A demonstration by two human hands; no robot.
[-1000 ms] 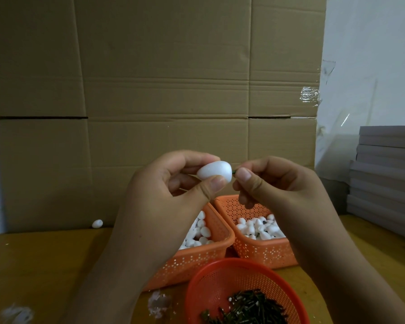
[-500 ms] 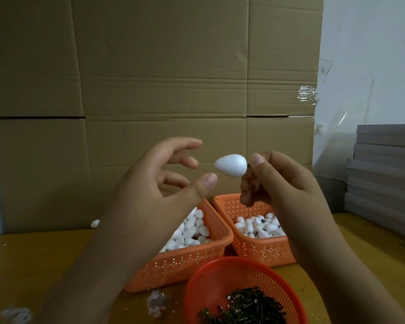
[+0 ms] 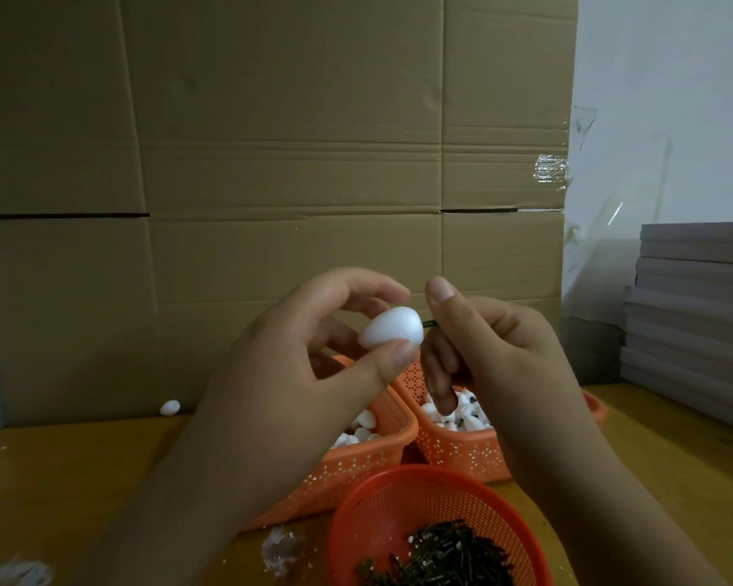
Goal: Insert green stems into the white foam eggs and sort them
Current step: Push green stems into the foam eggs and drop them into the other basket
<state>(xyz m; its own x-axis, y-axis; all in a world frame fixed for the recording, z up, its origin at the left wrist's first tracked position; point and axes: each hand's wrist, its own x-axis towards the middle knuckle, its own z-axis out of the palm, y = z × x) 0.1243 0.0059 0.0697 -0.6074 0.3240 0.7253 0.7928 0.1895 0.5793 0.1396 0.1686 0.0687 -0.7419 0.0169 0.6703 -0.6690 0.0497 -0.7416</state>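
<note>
A white foam egg (image 3: 392,326) is held in mid-air between the thumb and fingers of my left hand (image 3: 297,374). A short green stem (image 3: 429,324) sticks out of the egg's right end. My right hand (image 3: 491,357) pinches that stem, thumb raised above it. Below the hands stand two orange rectangular baskets, the left basket (image 3: 356,467) and the right basket (image 3: 462,452), both holding several white eggs. A round red basket (image 3: 398,501) in front holds a heap of dark green stems (image 3: 445,551).
A large cardboard sheet (image 3: 271,162) stands upright behind the wooden table (image 3: 81,480). One loose egg (image 3: 169,407) lies at its foot on the left. Grey boards (image 3: 695,302) are stacked at the right. Foam crumbs (image 3: 282,549) lie near the front.
Half a second ago my right hand alone held the egg by its stem and the left hand was spread. Now the left hand grips the egg again, lower and to the left.
</note>
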